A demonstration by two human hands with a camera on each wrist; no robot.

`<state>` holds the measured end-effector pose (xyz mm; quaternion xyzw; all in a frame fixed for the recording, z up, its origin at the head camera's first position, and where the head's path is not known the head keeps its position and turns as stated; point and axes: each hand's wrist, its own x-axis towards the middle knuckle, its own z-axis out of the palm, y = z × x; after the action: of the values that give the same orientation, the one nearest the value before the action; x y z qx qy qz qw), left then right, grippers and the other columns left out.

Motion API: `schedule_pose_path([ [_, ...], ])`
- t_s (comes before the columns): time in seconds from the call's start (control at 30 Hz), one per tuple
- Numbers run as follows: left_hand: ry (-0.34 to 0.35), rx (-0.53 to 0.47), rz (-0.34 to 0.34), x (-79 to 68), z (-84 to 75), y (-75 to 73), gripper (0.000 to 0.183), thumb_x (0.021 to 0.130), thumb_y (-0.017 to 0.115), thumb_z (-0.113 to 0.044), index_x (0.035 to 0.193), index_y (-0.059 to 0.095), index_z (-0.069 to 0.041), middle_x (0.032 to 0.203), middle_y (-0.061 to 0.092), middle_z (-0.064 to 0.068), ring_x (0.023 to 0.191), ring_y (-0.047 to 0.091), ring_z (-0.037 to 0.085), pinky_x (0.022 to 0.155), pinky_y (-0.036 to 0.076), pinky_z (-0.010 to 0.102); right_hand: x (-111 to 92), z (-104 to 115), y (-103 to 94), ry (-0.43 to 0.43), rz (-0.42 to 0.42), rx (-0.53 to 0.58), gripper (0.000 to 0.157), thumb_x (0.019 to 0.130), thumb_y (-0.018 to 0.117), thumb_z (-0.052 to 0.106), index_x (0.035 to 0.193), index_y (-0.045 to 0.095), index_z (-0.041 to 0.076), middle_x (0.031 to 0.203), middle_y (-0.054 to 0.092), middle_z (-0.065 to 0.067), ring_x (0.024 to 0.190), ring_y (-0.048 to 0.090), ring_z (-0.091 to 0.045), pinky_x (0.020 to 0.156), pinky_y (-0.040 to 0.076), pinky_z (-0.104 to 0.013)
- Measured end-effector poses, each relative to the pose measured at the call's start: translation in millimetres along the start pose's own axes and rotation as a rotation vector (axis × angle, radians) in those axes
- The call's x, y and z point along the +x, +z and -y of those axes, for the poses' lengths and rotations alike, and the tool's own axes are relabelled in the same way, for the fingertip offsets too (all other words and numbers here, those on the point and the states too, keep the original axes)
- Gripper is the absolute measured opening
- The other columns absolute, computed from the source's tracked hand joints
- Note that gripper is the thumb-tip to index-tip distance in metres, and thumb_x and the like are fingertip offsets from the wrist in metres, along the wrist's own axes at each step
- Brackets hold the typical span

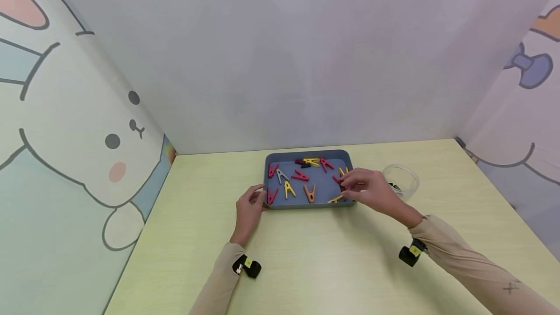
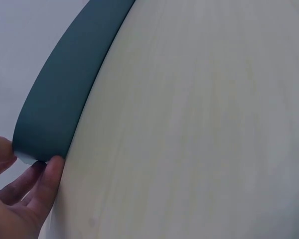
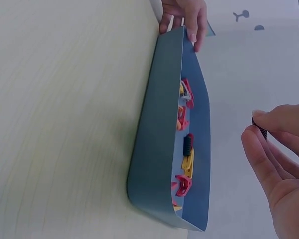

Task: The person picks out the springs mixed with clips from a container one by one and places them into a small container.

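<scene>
A shallow blue-grey tray [image 1: 321, 205] holds several red, yellow, orange and grey clothespin-like clips, among them an orange clip [image 1: 309, 193] and a yellow clip [image 1: 289, 189]. My left hand [image 1: 249, 212] grips the tray's left end, fingers at the rim and outer wall. Over the tray's right end, my right hand [image 1: 372, 189] pinches a small black ridged piece [image 3: 260, 130] between thumb and fingertips. In the right wrist view, a similar black ridged piece [image 3: 188, 146] lies in the tray beside yellow and red clips.
To the right of the tray stands a clear round container [image 1: 410, 189] with small black pieces inside. The pale wooden table [image 1: 315, 256] meets a plain back wall [image 1: 306, 62]. Cartoon-printed walls rise on both sides.
</scene>
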<state>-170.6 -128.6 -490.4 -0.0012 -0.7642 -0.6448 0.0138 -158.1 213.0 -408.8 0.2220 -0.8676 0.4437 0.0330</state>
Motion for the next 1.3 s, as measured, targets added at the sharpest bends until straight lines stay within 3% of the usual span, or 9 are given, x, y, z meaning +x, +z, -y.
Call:
schedule_pose_path([
  [0.2, 0.021, 0.042, -0.051, 1.5, 4.5, 3.9, 0.026, 0.094, 0.06, -0.014, 0.119, 0.064, -0.006, 0.098, 0.066, 0.016, 0.08, 0.067, 0.026, 0.061, 0.059, 0.031, -5, 0, -4.5, -0.019, -0.022, 0.039, 0.017, 0.077, 0.078, 0.006, 0.093, 0.072, 0.003, 0.101, 0.066, -0.004, 0.082, 0.064, -0.013, 0.071, 0.057, -0.023],
  [0.5, 0.014, 0.05, -0.052, 0.0, 4.0, 4.9, 0.026, 0.095, 0.059, -0.014, 0.12, 0.063, -0.006, 0.1, 0.066, 0.018, 0.082, 0.067, 0.029, 0.063, 0.059, 0.033, -15, 35, -15.2, -0.017, -0.063, -0.017, 0.015, 0.075, 0.075, -0.005, 0.09, 0.071, -0.003, 0.099, 0.066, -0.015, 0.08, 0.065, -0.027, 0.068, 0.057, -0.024],
  [0.8, 0.031, 0.051, -0.053, 0.0, 3.8, 3.1, 0.028, 0.095, 0.06, -0.016, 0.12, 0.063, -0.006, 0.1, 0.066, 0.017, 0.082, 0.066, 0.029, 0.062, 0.059, 0.034, -22, 5, -19.4, -0.006, -0.094, -0.011, 0.015, 0.077, 0.078, 0.005, 0.092, 0.073, 0.006, 0.102, 0.066, -0.006, 0.08, 0.064, -0.014, 0.068, 0.056, -0.021],
  [1.07, 0.031, 0.037, -0.058, -2.1, 3.8, 2.8, 0.027, 0.094, 0.06, -0.013, 0.119, 0.064, -0.005, 0.099, 0.066, 0.018, 0.081, 0.066, 0.028, 0.062, 0.059, 0.034, -27, 2, -28.1, 0.02, -0.125, -0.042, 0.016, 0.077, 0.079, 0.008, 0.091, 0.073, 0.011, 0.101, 0.065, 0.001, 0.079, 0.063, -0.008, 0.066, 0.056, -0.02],
  [1.3, 0.025, 0.052, -0.062, 0.1, 2.8, 2.9, 0.027, 0.094, 0.061, -0.014, 0.118, 0.064, -0.004, 0.098, 0.067, 0.017, 0.08, 0.066, 0.028, 0.061, 0.059, 0.033, -32, 0, -38.4, 0.048, -0.169, -0.058, 0.016, 0.077, 0.078, 0.007, 0.091, 0.073, 0.01, 0.101, 0.065, 0.0, 0.08, 0.063, -0.008, 0.068, 0.055, -0.016],
])
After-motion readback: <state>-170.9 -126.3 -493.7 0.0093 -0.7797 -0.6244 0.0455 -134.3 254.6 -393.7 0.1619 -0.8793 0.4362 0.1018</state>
